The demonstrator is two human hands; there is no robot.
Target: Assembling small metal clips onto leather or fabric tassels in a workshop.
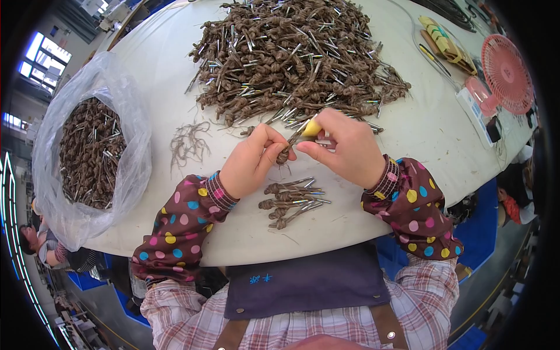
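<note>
You have one desk, with one large heap of knotted brown cords, too tangled to count. Nearest you lies one small group of knotted cords, four or five, overlapping too much to be sure. One more knotted cord makes a single piece at your two grips, left grip and right grip. You also have one clear plastic bag, one tangle of loose threads, one pink fan and two polka-dot sleeves.
</note>
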